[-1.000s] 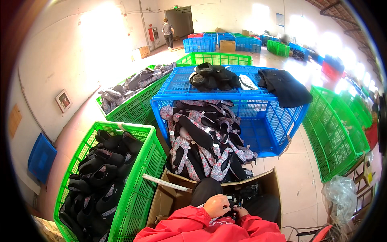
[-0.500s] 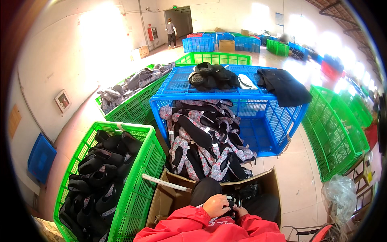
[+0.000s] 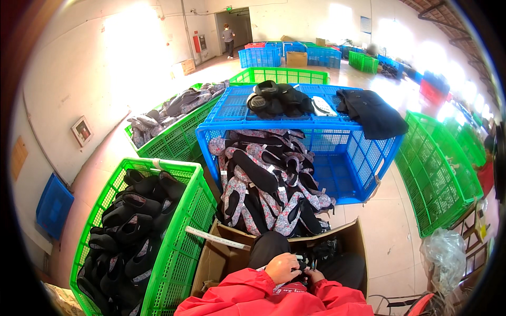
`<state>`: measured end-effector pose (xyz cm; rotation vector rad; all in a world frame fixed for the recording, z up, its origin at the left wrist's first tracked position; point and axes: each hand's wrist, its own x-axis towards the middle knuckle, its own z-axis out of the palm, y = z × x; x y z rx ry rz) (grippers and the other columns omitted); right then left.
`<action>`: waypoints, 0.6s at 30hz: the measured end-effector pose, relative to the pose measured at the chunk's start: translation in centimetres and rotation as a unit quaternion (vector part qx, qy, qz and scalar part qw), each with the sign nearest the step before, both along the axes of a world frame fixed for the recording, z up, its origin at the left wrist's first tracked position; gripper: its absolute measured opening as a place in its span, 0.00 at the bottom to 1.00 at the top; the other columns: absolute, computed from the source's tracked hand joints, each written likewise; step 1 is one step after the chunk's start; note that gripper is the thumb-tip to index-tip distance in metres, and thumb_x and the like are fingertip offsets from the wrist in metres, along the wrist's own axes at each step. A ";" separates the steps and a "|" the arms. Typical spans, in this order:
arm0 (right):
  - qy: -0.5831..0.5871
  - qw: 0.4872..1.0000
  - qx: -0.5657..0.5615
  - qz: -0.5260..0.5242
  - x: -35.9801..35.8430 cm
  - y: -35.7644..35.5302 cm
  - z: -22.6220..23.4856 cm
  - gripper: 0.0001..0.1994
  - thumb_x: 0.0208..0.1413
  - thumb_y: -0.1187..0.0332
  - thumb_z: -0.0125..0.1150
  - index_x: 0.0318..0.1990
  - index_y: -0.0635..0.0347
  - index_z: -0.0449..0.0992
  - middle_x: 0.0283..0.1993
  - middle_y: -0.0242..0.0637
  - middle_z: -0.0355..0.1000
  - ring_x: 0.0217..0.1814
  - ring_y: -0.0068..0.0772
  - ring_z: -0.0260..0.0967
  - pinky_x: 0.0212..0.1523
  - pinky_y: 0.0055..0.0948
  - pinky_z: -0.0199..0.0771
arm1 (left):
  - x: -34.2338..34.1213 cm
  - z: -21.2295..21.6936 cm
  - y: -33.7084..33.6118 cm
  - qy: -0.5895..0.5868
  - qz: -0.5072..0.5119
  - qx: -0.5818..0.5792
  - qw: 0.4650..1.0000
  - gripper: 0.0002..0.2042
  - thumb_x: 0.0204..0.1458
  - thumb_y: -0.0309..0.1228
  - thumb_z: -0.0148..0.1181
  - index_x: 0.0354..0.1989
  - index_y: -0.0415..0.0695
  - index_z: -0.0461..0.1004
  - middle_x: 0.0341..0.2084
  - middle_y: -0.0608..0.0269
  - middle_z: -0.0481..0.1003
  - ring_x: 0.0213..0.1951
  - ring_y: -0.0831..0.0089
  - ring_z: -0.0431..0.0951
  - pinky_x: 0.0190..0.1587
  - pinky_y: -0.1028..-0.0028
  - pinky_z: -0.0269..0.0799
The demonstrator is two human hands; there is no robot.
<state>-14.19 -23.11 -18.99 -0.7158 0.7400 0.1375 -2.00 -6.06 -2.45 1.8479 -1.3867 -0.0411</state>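
Green crate (image 3: 182,210) holds black shoes (image 3: 126,226); both hands, left hand (image 3: 282,267) and right hand (image 3: 315,275), clutch a dark shoe (image 3: 302,272).

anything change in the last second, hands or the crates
Hardly anything: both hands, left hand and right hand, stay together on a small dark item over the cardboard box. The distant person by the doorway shifted slightly. The green crate and blue crate stayed put.
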 end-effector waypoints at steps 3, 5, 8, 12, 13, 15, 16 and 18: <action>0.019 1.000 -0.022 -0.001 0.0 0.2 0.9 0.06 0.53 0.76 0.53 0.38 0.59 0.71 0.29 0.34 0.71 0.21 0.29 0.62 0.24 0.26 0.65 | 0.0 0.1 0.1 0.003 -0.001 0.003 1.000 0.08 0.40 0.34 0.65 0.20 0.43 0.76 0.23 0.59 0.72 0.31 0.59 0.73 0.36 0.64 0.71; 0.020 1.000 -0.015 -0.007 0.0 0.3 0.9 0.05 0.53 0.76 0.53 0.38 0.58 0.70 0.29 0.34 0.71 0.22 0.29 0.62 0.24 0.26 0.65 | 0.0 0.1 0.1 0.005 -0.001 0.005 1.000 0.08 0.40 0.34 0.65 0.19 0.43 0.75 0.23 0.59 0.72 0.31 0.59 0.73 0.36 0.64 0.70; 0.019 1.000 -0.010 -0.008 -0.1 0.2 0.7 0.05 0.53 0.77 0.53 0.37 0.57 0.70 0.30 0.33 0.71 0.23 0.30 0.63 0.24 0.27 0.65 | 0.0 0.1 0.1 0.006 0.002 0.005 1.000 0.08 0.40 0.34 0.65 0.19 0.43 0.75 0.23 0.59 0.72 0.32 0.59 0.73 0.36 0.64 0.70; 0.024 0.999 -0.025 -0.023 0.0 0.1 -0.3 0.10 0.53 0.77 0.51 0.43 0.60 0.68 0.33 0.44 0.76 0.19 0.28 0.61 0.21 0.30 0.62 | 0.0 0.2 -0.1 0.005 0.000 -0.001 1.000 0.08 0.40 0.33 0.65 0.19 0.42 0.75 0.23 0.59 0.72 0.31 0.59 0.73 0.36 0.64 0.71; 0.017 0.999 -0.023 -0.025 0.0 -0.1 -0.5 0.10 0.53 0.77 0.51 0.43 0.60 0.68 0.33 0.43 0.76 0.19 0.29 0.61 0.21 0.30 0.62 | 0.1 0.2 -0.1 0.005 -0.002 -0.003 1.000 0.08 0.40 0.33 0.65 0.19 0.42 0.75 0.23 0.59 0.72 0.31 0.58 0.74 0.36 0.64 0.71; 0.006 1.000 -0.012 -0.022 -0.1 0.1 -0.7 0.10 0.53 0.76 0.51 0.44 0.60 0.68 0.33 0.43 0.76 0.19 0.29 0.61 0.20 0.30 0.62 | 0.1 0.2 -0.1 0.006 -0.004 0.004 1.000 0.08 0.40 0.33 0.65 0.19 0.42 0.75 0.23 0.58 0.73 0.31 0.58 0.74 0.36 0.64 0.71; 0.004 0.999 -0.025 -0.020 0.1 0.0 -0.7 0.10 0.53 0.76 0.51 0.43 0.60 0.69 0.33 0.42 0.76 0.19 0.28 0.61 0.20 0.30 0.62 | 0.2 0.3 -0.1 0.006 -0.004 0.007 1.000 0.08 0.40 0.33 0.65 0.19 0.42 0.75 0.23 0.58 0.73 0.31 0.58 0.74 0.36 0.64 0.71; 0.008 0.999 -0.050 -0.009 0.4 0.2 0.2 0.09 0.53 0.76 0.51 0.42 0.59 0.70 0.32 0.41 0.76 0.18 0.28 0.61 0.20 0.29 0.62 | 0.2 0.2 0.1 0.010 0.004 -0.006 1.000 0.07 0.39 0.32 0.65 0.18 0.43 0.75 0.22 0.58 0.73 0.31 0.57 0.73 0.37 0.63 0.70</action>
